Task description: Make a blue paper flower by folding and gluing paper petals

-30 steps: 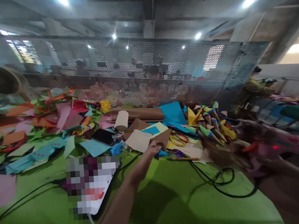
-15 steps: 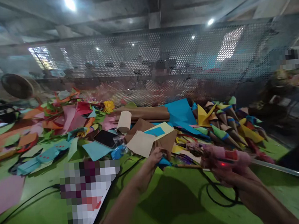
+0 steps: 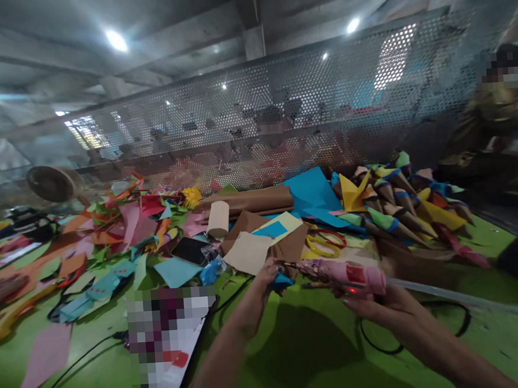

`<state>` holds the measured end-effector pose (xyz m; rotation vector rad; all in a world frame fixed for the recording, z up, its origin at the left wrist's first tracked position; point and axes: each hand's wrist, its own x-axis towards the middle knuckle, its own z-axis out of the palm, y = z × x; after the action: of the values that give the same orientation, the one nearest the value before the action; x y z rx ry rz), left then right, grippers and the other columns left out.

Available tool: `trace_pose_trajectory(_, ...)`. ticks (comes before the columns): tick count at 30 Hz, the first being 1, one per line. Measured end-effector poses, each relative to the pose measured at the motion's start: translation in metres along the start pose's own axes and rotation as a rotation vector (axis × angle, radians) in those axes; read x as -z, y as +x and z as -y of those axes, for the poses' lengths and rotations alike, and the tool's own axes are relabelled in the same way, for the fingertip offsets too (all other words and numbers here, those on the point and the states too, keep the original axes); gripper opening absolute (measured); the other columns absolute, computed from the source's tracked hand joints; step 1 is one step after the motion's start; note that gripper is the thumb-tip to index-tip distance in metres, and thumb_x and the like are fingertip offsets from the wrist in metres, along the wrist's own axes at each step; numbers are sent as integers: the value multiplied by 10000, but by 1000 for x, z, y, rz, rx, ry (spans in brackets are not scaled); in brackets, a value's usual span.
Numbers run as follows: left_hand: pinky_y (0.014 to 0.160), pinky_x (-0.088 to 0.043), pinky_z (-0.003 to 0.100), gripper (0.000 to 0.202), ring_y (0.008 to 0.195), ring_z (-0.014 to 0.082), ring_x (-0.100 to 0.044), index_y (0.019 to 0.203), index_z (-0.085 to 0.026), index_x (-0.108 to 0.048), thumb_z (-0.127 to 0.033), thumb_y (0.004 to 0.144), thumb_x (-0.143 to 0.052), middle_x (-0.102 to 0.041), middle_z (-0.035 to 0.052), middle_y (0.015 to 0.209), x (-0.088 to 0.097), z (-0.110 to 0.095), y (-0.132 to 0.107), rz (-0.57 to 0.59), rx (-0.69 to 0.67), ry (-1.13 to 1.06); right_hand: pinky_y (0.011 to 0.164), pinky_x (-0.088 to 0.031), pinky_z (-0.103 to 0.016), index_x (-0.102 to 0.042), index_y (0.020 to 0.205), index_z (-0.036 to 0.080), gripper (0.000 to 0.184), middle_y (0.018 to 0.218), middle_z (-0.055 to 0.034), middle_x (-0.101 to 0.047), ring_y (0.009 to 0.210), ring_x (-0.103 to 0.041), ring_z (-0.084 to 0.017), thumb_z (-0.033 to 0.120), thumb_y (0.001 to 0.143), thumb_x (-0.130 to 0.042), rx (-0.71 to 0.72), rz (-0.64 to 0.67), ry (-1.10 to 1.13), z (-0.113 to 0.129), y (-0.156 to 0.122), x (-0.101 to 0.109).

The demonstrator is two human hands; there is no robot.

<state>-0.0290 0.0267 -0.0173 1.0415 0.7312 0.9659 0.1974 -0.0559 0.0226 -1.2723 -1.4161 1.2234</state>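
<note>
My left hand [image 3: 266, 278] pinches the lower edge of a brown paper piece [image 3: 289, 245] lying among the scraps at the middle of the table. My right hand [image 3: 373, 307] grips a pink glue gun [image 3: 342, 271] by its handle. The gun's nozzle points left and sits right next to the brown paper by my left fingers. A clear glue stick [image 3: 448, 296] sticks out of its back to the right. A black cord [image 3: 376, 342] loops on the green tabletop under my right wrist.
Coloured paper scraps [image 3: 123, 227] cover the table's left and back. Several paper cones [image 3: 393, 208] lie at the right, beside a brown paper roll [image 3: 250, 200], a phone [image 3: 189, 251] and yellow scissors [image 3: 320, 246]. A perforated metal screen [image 3: 280, 115] backs the table. A person [image 3: 497, 112] sits at far right.
My right hand has brought the pink glue gun leftward from the right edge until its nozzle meets the brown paper. My left hand has kept its hold on the paper.
</note>
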Motion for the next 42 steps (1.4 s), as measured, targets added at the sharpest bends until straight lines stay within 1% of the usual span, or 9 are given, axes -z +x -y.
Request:
trace_pose_trajectory(3,671,-417,258,383,768,157,-506,874,-158,-633,-526,775,-674,-580,33,825,-5,-7,-12,4,-56,-1,1013,-474,-504,-690,1230,224,581,1198,-116,-712,1109,-639,-364,580,771,-690,-1,0,7,2,1,-2)
trace_pose_trajectory(5,703,-421,265,354,797,163,-507,905,-158,-646,-498,808,-658,-582,38,845,-7,-10,-20,9,-61,3,1023,-467,-505,-675,1256,233,586,1218,-112,-703,1121,-633,-362,578,783,-680,7,-1,-4,1,1,-3)
trace_pose_trajectory(8,658,-417,277,414,742,166,-518,898,-158,-648,-548,762,-683,-587,37,801,-2,-2,-14,19,-42,45,1030,-463,-507,-660,1280,241,599,1239,-110,-693,1148,-620,-366,580,786,-675,28,0,-10,-1,1,-4)
trace_pose_trajectory(12,545,-391,273,467,577,144,-502,798,-185,-595,-585,620,-756,-565,3,673,14,16,12,38,-7,90,1018,-473,-519,-671,1266,237,585,1215,-105,-707,1134,-630,-370,574,787,-677,14,-8,-16,-4,1,-5)
trace_pose_trajectory(15,591,-431,287,415,620,160,-548,824,-184,-593,-541,672,-742,-594,12,704,20,21,21,55,-5,113,1017,-472,-523,-675,1257,224,585,1216,-106,-707,1141,-625,-376,571,787,-680,1,-11,-31,-6,1,-5)
trace_pose_trajectory(23,729,-495,346,360,836,241,-618,844,-170,-616,-479,721,-755,-623,40,765,18,15,17,84,-14,158,1069,-421,-521,-599,1345,224,628,1309,-109,-654,1209,-583,-365,548,811,-663,3,27,1,-6,1,-5)
trace_pose_trajectory(28,712,-483,337,376,806,230,-606,860,-167,-616,-490,724,-752,-614,35,757,14,13,14,80,-26,165,1096,-392,-511,-580,1361,234,611,1361,-102,-616,1243,-560,-351,542,838,-649,14,48,-2,-8,1,-5)
trace_pose_trajectory(33,727,-453,314,375,809,207,-584,899,-174,-633,-527,783,-689,-619,43,811,6,8,-2,50,-63,155,1103,-386,-500,-561,1382,245,606,1378,-89,-604,1265,-542,-348,529,852,-641,27,56,2,-4,1,-6)
trace_pose_trajectory(42,770,-423,321,358,877,231,-563,900,-179,-647,-516,786,-685,-630,56,854,-6,-5,-16,13,-47,128,1082,-405,-514,-631,1312,251,513,1333,-90,-637,1248,-553,-356,486,856,-648,49,39,-32,-6,-1,-4)
